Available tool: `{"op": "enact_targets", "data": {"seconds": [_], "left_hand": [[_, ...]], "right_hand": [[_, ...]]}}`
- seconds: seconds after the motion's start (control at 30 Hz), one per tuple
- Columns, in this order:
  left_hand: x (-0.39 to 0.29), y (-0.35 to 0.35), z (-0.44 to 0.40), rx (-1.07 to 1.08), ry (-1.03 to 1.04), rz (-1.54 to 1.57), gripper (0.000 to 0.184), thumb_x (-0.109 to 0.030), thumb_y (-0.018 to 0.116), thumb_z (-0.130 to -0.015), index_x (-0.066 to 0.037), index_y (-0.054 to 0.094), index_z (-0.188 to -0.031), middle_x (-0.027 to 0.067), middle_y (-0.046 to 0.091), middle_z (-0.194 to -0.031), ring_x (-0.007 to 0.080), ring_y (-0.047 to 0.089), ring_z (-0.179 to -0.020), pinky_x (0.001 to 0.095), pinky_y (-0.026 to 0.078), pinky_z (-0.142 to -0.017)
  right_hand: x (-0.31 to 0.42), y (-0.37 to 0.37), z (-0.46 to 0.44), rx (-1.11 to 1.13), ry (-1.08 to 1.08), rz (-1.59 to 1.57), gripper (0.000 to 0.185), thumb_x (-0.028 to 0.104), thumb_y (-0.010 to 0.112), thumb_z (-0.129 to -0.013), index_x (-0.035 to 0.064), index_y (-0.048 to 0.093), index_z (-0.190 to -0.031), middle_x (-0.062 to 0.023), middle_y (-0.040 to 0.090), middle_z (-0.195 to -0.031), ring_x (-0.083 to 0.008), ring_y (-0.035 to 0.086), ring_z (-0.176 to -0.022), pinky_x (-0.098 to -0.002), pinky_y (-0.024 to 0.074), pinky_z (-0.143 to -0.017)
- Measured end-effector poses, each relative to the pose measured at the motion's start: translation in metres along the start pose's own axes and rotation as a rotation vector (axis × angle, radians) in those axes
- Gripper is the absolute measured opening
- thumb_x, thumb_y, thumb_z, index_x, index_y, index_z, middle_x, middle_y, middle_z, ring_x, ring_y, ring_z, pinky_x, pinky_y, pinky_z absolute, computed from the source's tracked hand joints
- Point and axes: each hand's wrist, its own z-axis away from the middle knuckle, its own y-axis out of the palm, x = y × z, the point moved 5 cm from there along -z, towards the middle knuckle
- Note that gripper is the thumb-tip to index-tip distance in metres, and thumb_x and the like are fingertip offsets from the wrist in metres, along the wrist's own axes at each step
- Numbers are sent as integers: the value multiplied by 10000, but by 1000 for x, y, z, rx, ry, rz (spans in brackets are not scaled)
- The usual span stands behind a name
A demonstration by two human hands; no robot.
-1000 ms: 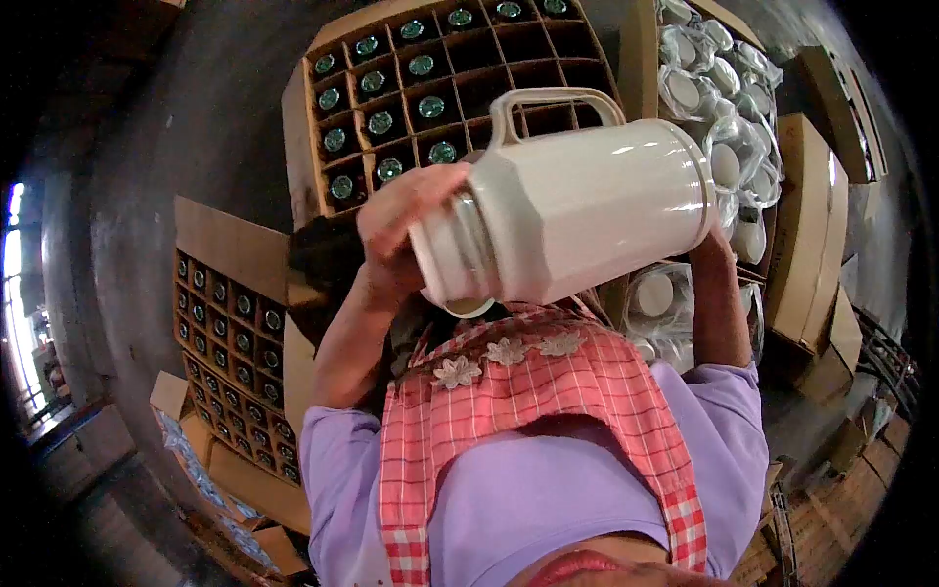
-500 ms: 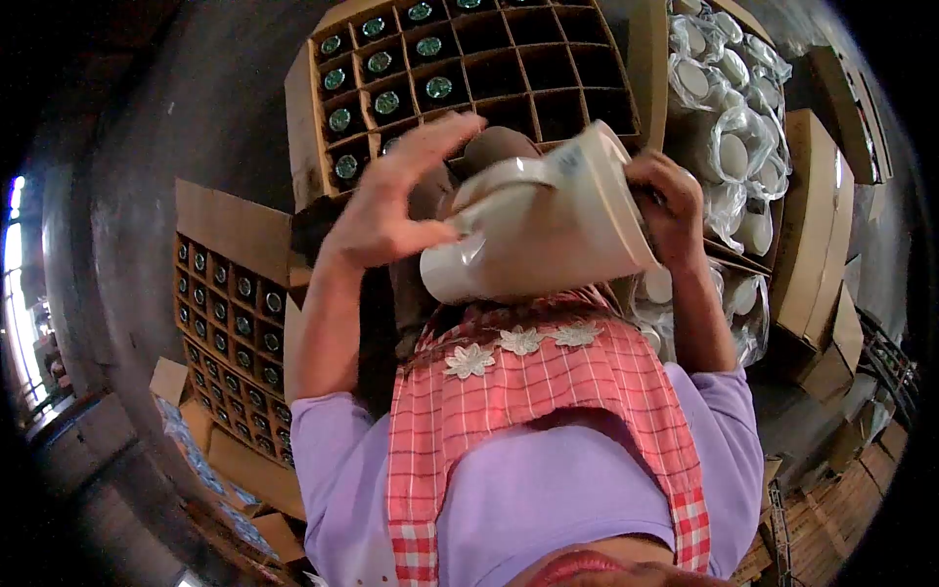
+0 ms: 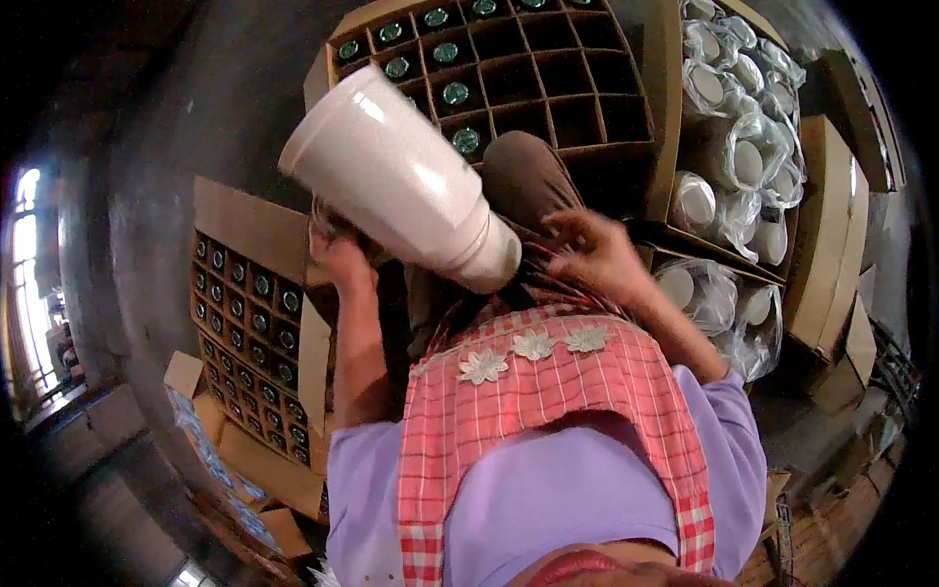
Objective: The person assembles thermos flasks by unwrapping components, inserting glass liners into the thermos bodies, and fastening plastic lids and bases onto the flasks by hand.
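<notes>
White jug [image 3: 396, 171], swung leftward near the far divided box [image 3: 316, 82], is now gripped by your curled left hand [image 3: 344, 262] alone, your right hand [image 3: 608, 258] half open, released and free.

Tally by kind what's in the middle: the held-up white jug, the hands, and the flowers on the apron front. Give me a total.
White jug: 1
Hands, left hand and right hand: 2
Apron flowers: 3
Total: 6

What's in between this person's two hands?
In the head view, the narrow end of the white jug lies between the left hand and right hand, with some clothing showing beside it.
</notes>
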Motion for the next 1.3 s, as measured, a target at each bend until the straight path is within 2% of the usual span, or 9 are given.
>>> {"op": "enact_targets", "data": {"seconds": [0.07,0.63,0.73,0.77,0.87,0.93,1.0,1.2,1.3], "left_hand": [[7,-6,13,-18,34,110,433,80,477,-760,-47,475,-1174,90,549,-1025,189,560,-794,300,480,-542],[46,-8,23,68,-333,432,268,124,451,-700,-65,522,-876,40,474,-624,122,426,-454,254,359,-394],[50,-7,19,52,-283,324,334,94,472,-715,-67,524,-1002,60,532,-745,152,492,-542,286,397,-411],[51,-8,18,19,-253,362,354,76,478,-727,-72,513,-1047,66,540,-811,165,511,-599,298,420,-441],[44,4,24,30,-217,292,418,-38,511,-796,-79,460,-1209,72,532,-1080,225,550,-883,353,504,-624],[37,12,23,368,55,383,372,-142,492,-847,-61,452,-1208,69,525,-1103,249,554,-906,376,507,-690],[25,17,17,485,114,382,361,-154,486,-852,-57,458,-1199,69,526,-1101,247,553,-909,377,508,-697],[-10,20,-17,486,-88,113,338,-191,465,-867,-46,476,-1173,72,532,-1096,240,553,-918,381,509,-716],[10,36,-2,467,-95,-173,287,-181,462,-871,-34,520,-1111,77,567,-1028,190,562,-862,338,502,-701]], "right_hand": [[1,37,8,97,-37,-176,805,52,762,-629,65,370,-1332,-129,487,-1247,-226,495,-1127,-363,442,-894],[61,17,-15,-441,-735,694,729,400,727,-625,101,473,-1239,-156,433,-1298,-356,407,-1199,-443,352,-956],[29,11,-26,-354,-487,1,668,372,684,-738,94,420,-1285,-163,469,-1257,-329,470,-1155,-412,401,-950],[11,10,-40,-362,-278,-37,610,508,526,-826,79,441,-1251,-164,554,-1123,-306,568,-1009,-375,525,-744],[-10,49,-37,347,274,-1332,638,601,343,-856,79,493,-1191,-151,612,-989,-278,627,-717,-382,506,-558],[-53,86,-17,625,582,-1492,653,613,253,-863,77,533,-1112,-126,631,-863,-209,576,-509,-315,413,-360],[-21,74,-4,471,820,-1373,577,564,334,-862,53,564,-999,-117,622,-745,-190,551,-478,-274,394,-351],[-82,-59,-20,-365,149,-231,106,87,547,-812,19,607,-867,-108,630,-752,-248,608,-634,-387,484,-553],[-149,-86,-34,-215,249,840,153,113,579,-773,59,634,-905,-114,635,-936,-276,591,-895,-395,466,-766]]}}
